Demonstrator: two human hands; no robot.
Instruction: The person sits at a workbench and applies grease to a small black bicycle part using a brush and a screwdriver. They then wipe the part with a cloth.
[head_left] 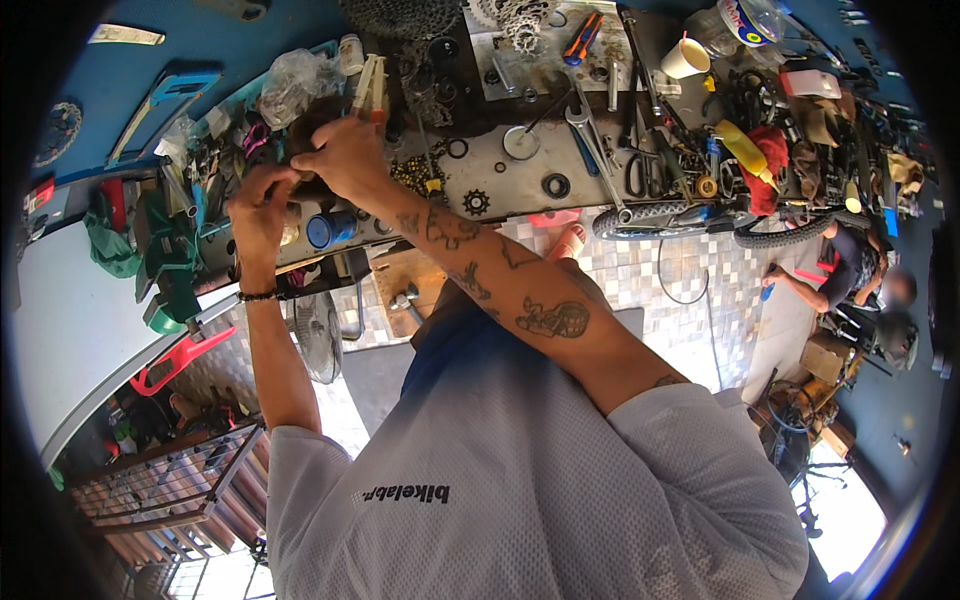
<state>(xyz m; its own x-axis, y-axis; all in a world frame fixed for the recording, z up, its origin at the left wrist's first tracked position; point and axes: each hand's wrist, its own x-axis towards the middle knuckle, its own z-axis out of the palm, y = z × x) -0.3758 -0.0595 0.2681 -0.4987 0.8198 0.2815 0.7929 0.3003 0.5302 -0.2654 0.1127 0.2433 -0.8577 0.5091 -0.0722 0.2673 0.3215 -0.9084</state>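
Observation:
At the left end of a cluttered workbench (490, 178), my hands are close together. My left hand (262, 208) is closed, its fingertips pinched at the top. My right hand (348, 158) reaches across from the right with curled fingers, its thumb pointing toward the left hand. Whatever they grip is hidden; a dark brown shape (312, 118) shows just behind the right hand. Two syringes (372, 88) stand beyond the right hand. A jar with a blue lid (325, 231) sits below my hands. Beside my right wrist lie small gold-coloured parts (410, 172) and a black sprocket (477, 203).
Farther along lie a combination wrench (596, 152), a black ring (556, 186) and a paper cup (685, 59). A crumpled plastic bag (300, 86) is behind my hands. A green vise (168, 265) is at left. A bicycle tyre (650, 222) and a seated person (850, 265) are at right.

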